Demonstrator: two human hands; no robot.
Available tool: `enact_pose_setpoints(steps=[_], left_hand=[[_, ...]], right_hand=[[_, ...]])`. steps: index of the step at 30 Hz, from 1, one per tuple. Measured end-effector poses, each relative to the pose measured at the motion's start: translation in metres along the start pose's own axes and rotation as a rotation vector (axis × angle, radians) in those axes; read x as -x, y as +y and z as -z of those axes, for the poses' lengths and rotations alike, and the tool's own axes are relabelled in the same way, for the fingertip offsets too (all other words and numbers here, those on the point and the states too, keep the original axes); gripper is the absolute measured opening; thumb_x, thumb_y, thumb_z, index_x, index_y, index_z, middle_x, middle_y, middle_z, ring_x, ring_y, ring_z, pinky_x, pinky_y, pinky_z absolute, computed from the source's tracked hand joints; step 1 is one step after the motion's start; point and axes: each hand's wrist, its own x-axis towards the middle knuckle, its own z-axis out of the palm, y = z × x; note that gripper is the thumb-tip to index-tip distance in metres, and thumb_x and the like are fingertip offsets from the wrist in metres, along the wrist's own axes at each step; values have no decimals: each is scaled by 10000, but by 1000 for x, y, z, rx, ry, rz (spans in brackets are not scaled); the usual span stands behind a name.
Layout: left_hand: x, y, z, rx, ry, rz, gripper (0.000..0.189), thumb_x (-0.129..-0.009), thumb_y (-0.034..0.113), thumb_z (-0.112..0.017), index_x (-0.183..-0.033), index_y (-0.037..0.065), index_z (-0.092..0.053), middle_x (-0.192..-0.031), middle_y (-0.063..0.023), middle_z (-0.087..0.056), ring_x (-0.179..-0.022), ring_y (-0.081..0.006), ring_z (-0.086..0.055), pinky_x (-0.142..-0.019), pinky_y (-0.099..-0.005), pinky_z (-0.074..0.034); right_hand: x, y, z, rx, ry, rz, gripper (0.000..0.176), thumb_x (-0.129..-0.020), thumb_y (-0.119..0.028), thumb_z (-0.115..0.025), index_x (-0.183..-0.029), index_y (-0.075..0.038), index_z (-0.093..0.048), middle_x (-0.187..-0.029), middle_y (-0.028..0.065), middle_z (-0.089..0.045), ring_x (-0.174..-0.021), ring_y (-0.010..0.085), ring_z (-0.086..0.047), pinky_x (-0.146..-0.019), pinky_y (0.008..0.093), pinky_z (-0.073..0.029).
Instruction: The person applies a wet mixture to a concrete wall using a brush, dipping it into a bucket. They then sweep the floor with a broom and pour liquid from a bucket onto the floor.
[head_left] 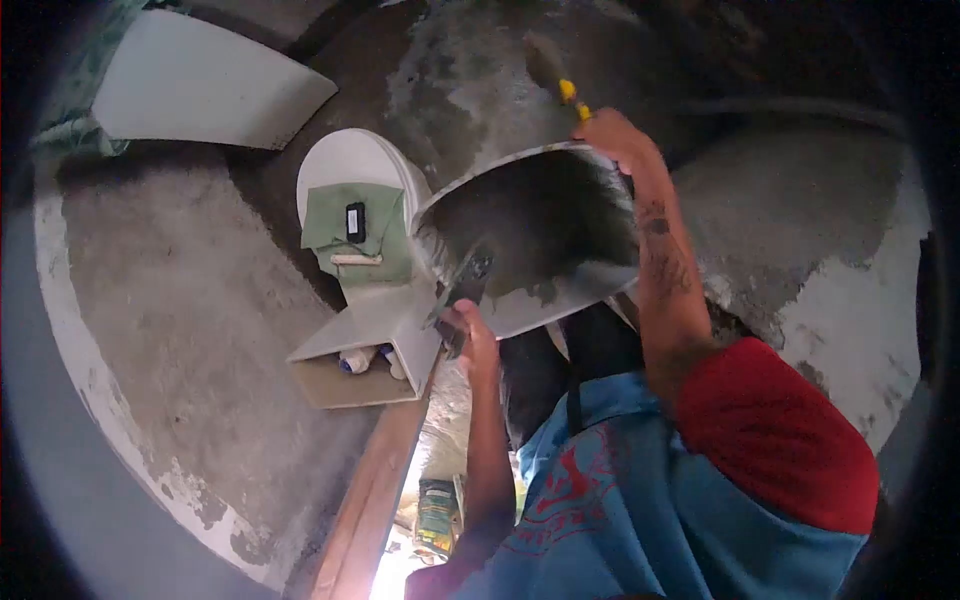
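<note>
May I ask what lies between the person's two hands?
A mortar-smeared tile lies between the left hand, which holds a trowel, and the right hand; head view.

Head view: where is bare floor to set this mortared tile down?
Widest bare floor lies left, between the white slab above and the open box. A second patch lies right of the right hand. Crowded at centre: white bucket, green cloth and box sit beside the mortared tile, left hand on the trowel.
</note>
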Motion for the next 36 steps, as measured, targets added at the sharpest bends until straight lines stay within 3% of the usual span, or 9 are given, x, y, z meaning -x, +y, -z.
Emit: enact_pose_setpoints(steps=[5,8,14,16,22,25,27,33,36], left_hand=[[-59,32,-73,-393,176,-603,471,-912,492,-408,-1082,56,-458,-1092,-153,-510,-995,-326,-494,-819,-440,-386],[-86,46,-118,-385,-173,-257,445,-918,453,-439,-1091,46,-485,-1059,-149,-538,-952,-267,-523,-796,-433,-398],[-133,56,-203,-25,-250,-382,479,-885,438,-503,-911,-30,-599,-915,-160,-631,-835,-281,-580,-769,-395,-429],[-144,23,-250,-49,-227,-289,551,-875,505,-484,-777,-37,-502,-831,-166,-565,-778,-311,-509,-699,-456,-374],[-179,-37,-359,224,-403,195,812,-865,604,-434,-1343,-31,-268,-1294,-164,-354,-1119,-244,-378,-945,-343,-309],[-178,-74,-408,441,-443,274,832,-884,587,-417,-1375,-53,-217,-1396,-151,-274,-1250,-236,-300,-1043,-337,-223],[-159,-86,-432,139,-219,121,435,-924,380,-490,-1109,-10,-539,-1052,-104,-581,-986,-187,-533,-884,-328,-372],[-177,-64,-415,-69,-301,-61,445,-888,377,-554,-1085,-21,-534,-972,-133,-580,-868,-198,-545,-765,-322,-430],[-162,-25,-390,-195,-466,32,747,-869,551,-487,-1329,-22,-350,-1190,-181,-499,-1075,-294,-473,-974,-393,-311]], right_hand=[[-107,69,10,-279,68,-43,291,-704,-204,-645,-789,72,-612,-673,72,-599,-597,141,-539,-527,337,-417],[-137,93,26,69,23,71,282,-703,-196,-641,-792,71,-619,-684,73,-607,-589,135,-537,-524,331,-420],[-239,168,2,42,66,-126,304,-742,-245,-607,-859,34,-629,-751,135,-624,-717,212,-599,-654,388,-459],[-269,196,3,614,-146,270,284,-817,-261,-552,-903,-2,-628,-803,168,-620,-762,299,-595,-708,418,-457],[-387,265,-35,640,-137,216,314,-877,-296,-487,-926,-18,-625,-838,183,-614,-747,340,-575,-697,415,-459],[-400,295,-36,572,-122,212,332,-874,-317,-492,-930,-18,-625,-832,178,-616,-744,330,-576,-694,411,-459],[-400,312,-32,526,-117,208,344,-872,-330,-496,-933,-18,-626,-829,175,-618,-743,323,-577,-692,408,-458],[-382,345,-5,317,-36,110,381,-865,-371,-506,-942,-18,-626,-819,165,-622,-738,301,-580,-685,398,-457],[-366,347,6,203,19,56,401,-862,-392,-512,-947,-18,-627,-814,160,-624,-735,291,-582,-682,393,-457]])
